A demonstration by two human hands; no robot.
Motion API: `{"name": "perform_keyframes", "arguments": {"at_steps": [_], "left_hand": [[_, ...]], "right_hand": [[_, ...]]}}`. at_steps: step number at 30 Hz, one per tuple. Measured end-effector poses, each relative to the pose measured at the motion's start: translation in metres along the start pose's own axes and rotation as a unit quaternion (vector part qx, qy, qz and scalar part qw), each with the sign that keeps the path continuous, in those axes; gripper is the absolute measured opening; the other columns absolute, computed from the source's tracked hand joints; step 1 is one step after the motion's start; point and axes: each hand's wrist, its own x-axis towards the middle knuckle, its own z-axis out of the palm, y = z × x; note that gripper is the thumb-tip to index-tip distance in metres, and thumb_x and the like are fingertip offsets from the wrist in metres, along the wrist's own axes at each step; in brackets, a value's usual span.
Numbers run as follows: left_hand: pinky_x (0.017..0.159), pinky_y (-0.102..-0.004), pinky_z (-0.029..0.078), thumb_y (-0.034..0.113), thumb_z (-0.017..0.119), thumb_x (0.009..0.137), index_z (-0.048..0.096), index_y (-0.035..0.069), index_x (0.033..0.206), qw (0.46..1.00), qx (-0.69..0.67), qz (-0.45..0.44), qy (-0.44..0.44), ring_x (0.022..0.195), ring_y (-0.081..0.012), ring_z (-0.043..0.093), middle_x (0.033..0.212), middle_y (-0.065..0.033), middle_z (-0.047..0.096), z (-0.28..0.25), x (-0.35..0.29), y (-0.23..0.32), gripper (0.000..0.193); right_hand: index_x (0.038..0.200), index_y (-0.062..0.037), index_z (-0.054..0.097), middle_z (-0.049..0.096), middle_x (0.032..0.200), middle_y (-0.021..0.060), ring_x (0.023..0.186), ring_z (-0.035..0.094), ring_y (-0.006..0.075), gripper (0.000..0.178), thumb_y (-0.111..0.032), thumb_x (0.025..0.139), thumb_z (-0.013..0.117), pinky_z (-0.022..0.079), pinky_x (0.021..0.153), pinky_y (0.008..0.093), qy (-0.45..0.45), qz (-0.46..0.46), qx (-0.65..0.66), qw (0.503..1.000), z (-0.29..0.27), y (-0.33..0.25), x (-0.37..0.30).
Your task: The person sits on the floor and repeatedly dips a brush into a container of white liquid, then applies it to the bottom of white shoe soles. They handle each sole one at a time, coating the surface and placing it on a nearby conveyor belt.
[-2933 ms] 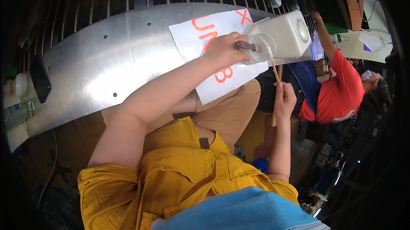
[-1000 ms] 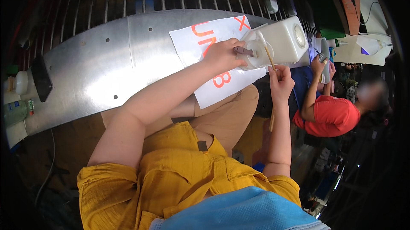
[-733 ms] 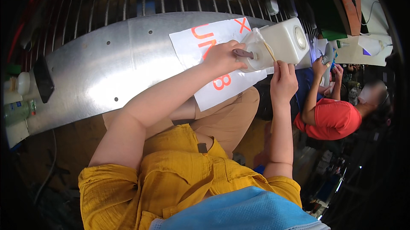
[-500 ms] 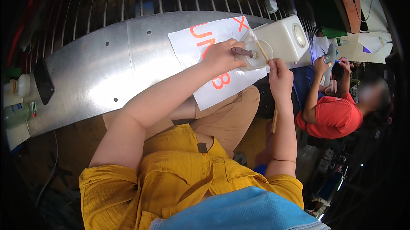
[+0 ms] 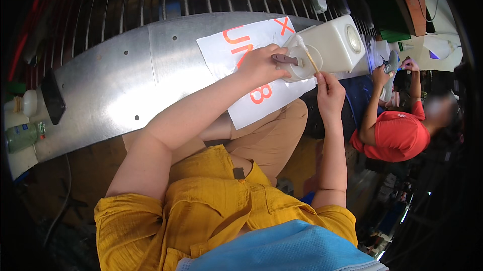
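My left hand (image 5: 265, 63) is closed around the near side of a small clear plastic cup (image 5: 314, 49). Across that cup lies a brush with a brown handle (image 5: 286, 59), its handle end by my left fingers. Between thumb and fingertips my right hand (image 5: 330, 93) pinches a thin wooden stick (image 5: 311, 60) with a fluffy white tip (image 5: 300, 41). The tip is raised over the far part of the cup. Behind the cup a white square plastic bottle (image 5: 334, 44) lies on its side. What the cup contains is hard to make out.
A white sheet with orange marks (image 5: 216, 52) lies under the cup on a shiny metal bench (image 5: 110, 80). A dark phone-like slab (image 5: 53, 97) and a greenish bottle (image 5: 21, 137) are at the left. On the right a person in red (image 5: 395, 135) handles a grey shoe (image 5: 391, 63).
The stick in my right hand has tilted slightly, its white tip shifting a little right and up. My left hand has barely moved. The co-worker's far hand has risen.
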Motion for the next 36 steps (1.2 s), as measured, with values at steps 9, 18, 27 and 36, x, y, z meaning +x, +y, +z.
{"name": "perform_keyframes", "arguments": {"at_steps": [9, 18, 27, 36], "left_hand": [[0.093, -0.0331, 0.053, 0.047, 0.082, 0.075, 0.059, 0.014, 0.141, 0.999, 0.006, -0.018, -0.026, 0.107, -0.0194, 0.067, 0.123, -0.0008, 0.066, 0.0, 0.002, 0.001, 0.076], [0.096, -0.0346, 0.052, 0.047, 0.079, 0.077, 0.06, 0.014, 0.141, 1.0, 0.024, -0.007, -0.019, 0.112, -0.0234, 0.066, 0.129, -0.0027, 0.065, -0.001, 0.0, 0.002, 0.074], [0.096, -0.0319, 0.052, 0.043, 0.083, 0.075, 0.06, 0.014, 0.141, 0.998, -0.043, -0.037, -0.023, 0.108, -0.0205, 0.068, 0.127, -0.0032, 0.066, -0.002, -0.001, 0.003, 0.075], [0.092, -0.0365, 0.053, 0.035, 0.083, 0.076, 0.061, 0.015, 0.137, 0.999, -0.034, -0.006, -0.018, 0.105, -0.0255, 0.068, 0.119, -0.0047, 0.067, -0.009, -0.001, 0.007, 0.068]], "right_hand": [[0.088, 0.0032, 0.069, 0.046, 0.054, 0.0005, 0.053, 0.04, 0.0056, 0.024, -0.019, 0.094, 0.074, 0.032, 0.049, 0.0272, -0.098, 0.136, 0.046, 0.985, -0.002, 0.001, -0.008], [0.096, -0.0002, 0.075, 0.049, 0.063, -0.0063, 0.057, 0.04, 0.0032, 0.027, -0.023, 0.104, 0.062, 0.031, 0.052, 0.023, -0.099, 0.242, 0.217, 0.941, -0.018, -0.003, -0.025], [0.102, 0.0033, 0.074, 0.059, 0.073, -0.003, 0.067, 0.05, 0.0046, 0.025, -0.02, 0.102, 0.065, 0.039, 0.06, 0.0218, -0.093, 0.221, 0.208, 0.948, -0.035, -0.008, -0.013], [0.102, 0.0034, 0.07, 0.059, 0.076, -0.0036, 0.065, 0.048, 0.0029, 0.015, -0.011, 0.099, 0.068, 0.037, 0.058, 0.0196, -0.048, 0.159, 0.203, 0.965, -0.085, -0.025, -0.001]]}}
